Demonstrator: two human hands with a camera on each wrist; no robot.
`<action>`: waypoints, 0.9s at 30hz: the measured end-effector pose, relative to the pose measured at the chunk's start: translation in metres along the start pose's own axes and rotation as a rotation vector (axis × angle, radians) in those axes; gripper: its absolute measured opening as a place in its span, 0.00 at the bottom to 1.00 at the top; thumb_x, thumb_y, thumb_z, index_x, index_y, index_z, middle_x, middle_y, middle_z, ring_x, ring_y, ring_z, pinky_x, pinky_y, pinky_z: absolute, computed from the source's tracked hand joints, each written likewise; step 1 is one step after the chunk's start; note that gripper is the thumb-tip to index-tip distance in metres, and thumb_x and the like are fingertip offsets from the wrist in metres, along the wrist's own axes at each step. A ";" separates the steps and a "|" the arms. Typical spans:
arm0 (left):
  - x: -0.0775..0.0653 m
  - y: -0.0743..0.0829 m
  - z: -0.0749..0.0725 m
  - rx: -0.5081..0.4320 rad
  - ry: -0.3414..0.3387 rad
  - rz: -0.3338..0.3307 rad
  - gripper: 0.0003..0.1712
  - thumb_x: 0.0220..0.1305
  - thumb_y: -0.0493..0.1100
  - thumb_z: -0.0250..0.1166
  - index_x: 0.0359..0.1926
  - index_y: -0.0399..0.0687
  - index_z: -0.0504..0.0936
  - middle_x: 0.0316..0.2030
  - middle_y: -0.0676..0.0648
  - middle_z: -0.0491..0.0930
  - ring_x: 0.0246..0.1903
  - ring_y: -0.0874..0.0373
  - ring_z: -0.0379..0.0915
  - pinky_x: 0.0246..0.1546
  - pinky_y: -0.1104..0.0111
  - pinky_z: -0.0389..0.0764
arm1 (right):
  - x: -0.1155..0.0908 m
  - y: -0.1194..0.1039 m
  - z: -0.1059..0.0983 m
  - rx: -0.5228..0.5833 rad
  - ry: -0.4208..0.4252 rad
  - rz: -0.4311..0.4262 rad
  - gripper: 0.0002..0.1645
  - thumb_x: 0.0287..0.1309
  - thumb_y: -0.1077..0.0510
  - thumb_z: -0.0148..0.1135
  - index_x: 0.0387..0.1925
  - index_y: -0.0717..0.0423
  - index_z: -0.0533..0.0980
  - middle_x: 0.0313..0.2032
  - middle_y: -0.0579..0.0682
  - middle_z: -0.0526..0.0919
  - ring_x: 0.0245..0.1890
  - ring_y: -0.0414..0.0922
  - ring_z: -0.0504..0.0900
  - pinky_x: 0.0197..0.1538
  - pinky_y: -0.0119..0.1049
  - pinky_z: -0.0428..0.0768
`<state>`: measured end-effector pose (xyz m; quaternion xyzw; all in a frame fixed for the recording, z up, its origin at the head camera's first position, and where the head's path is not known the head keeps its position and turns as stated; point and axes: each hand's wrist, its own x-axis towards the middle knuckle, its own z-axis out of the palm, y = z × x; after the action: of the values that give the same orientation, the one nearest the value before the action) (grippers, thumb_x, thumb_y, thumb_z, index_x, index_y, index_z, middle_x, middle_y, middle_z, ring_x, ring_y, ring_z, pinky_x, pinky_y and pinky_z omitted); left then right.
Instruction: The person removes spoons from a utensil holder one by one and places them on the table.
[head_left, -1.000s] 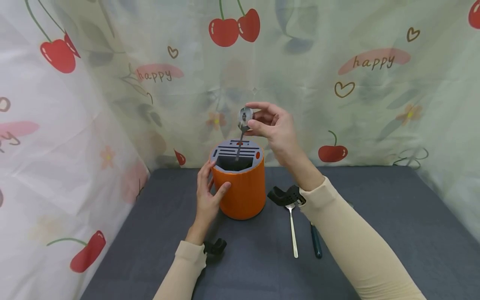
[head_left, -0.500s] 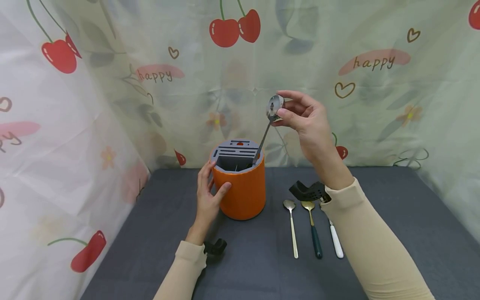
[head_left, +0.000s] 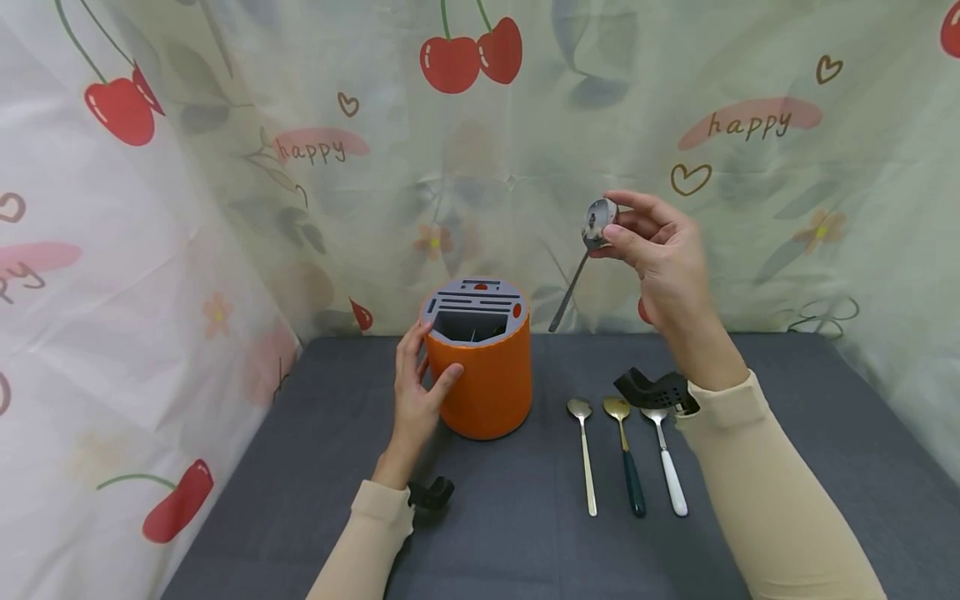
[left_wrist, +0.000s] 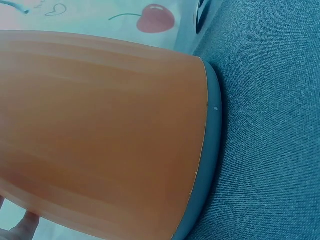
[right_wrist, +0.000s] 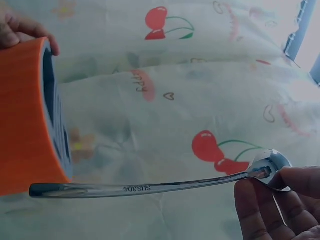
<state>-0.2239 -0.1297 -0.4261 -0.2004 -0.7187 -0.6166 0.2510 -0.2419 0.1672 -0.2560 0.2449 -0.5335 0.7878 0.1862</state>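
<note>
An orange cylindrical utensil holder (head_left: 486,383) with a grey slotted top stands upright on the table. My left hand (head_left: 412,400) holds its left side, thumb on the front and fingers around the edge. Up to the right, my right hand (head_left: 656,250) pinches a metal spoon (head_left: 572,292) by its bowl, the handle slanting down to the left, apart from the holder. The right wrist view shows the spoon's plain steel handle (right_wrist: 140,190) marked SUS304. Inside the holder's large front opening, thin metal pieces show; what they belong to is hidden.
Three spoons lie side by side right of the holder: one with a pale handle (head_left: 587,458), one gold with a dark green handle (head_left: 632,475), one with a white handle (head_left: 672,479). A cherry-printed curtain (head_left: 360,250) rises behind the dark grey table (head_left: 480,517).
My right hand has lifted the spoon out of the holder's opening and carried it right, clear of the rim. The three spoons on the table have come into fuller view. My left hand stays put.
</note>
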 end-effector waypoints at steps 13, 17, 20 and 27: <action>0.001 0.000 0.000 0.011 -0.003 0.009 0.40 0.68 0.26 0.66 0.77 0.41 0.62 0.77 0.36 0.54 0.75 0.40 0.53 0.71 0.32 0.56 | -0.022 0.015 -0.043 -0.055 0.042 0.101 0.19 0.66 0.74 0.64 0.57 0.66 0.81 0.37 0.51 0.86 0.42 0.47 0.85 0.45 0.36 0.88; 0.001 0.000 0.000 0.014 -0.001 0.005 0.40 0.68 0.26 0.66 0.77 0.41 0.62 0.77 0.36 0.54 0.75 0.40 0.53 0.71 0.31 0.55 | -0.030 0.018 -0.055 -0.061 0.061 0.131 0.18 0.66 0.72 0.65 0.57 0.63 0.83 0.38 0.51 0.86 0.42 0.45 0.86 0.45 0.34 0.87; 0.001 0.000 0.000 0.013 -0.001 0.005 0.40 0.68 0.26 0.66 0.77 0.41 0.62 0.77 0.36 0.54 0.75 0.40 0.53 0.71 0.31 0.55 | -0.036 0.020 -0.064 -0.049 0.074 0.150 0.18 0.66 0.72 0.65 0.57 0.63 0.83 0.36 0.49 0.84 0.40 0.44 0.84 0.45 0.31 0.86; 0.001 0.000 -0.001 0.018 -0.003 -0.010 0.40 0.68 0.27 0.66 0.77 0.41 0.62 0.78 0.37 0.54 0.75 0.41 0.53 0.71 0.32 0.56 | -0.050 0.024 -0.087 -0.027 0.089 0.155 0.20 0.67 0.72 0.64 0.60 0.66 0.81 0.37 0.50 0.85 0.39 0.42 0.85 0.43 0.29 0.85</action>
<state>-0.2246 -0.1304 -0.4260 -0.1955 -0.7256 -0.6112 0.2486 -0.2311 0.2379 -0.3298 0.1653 -0.5529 0.8025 0.1515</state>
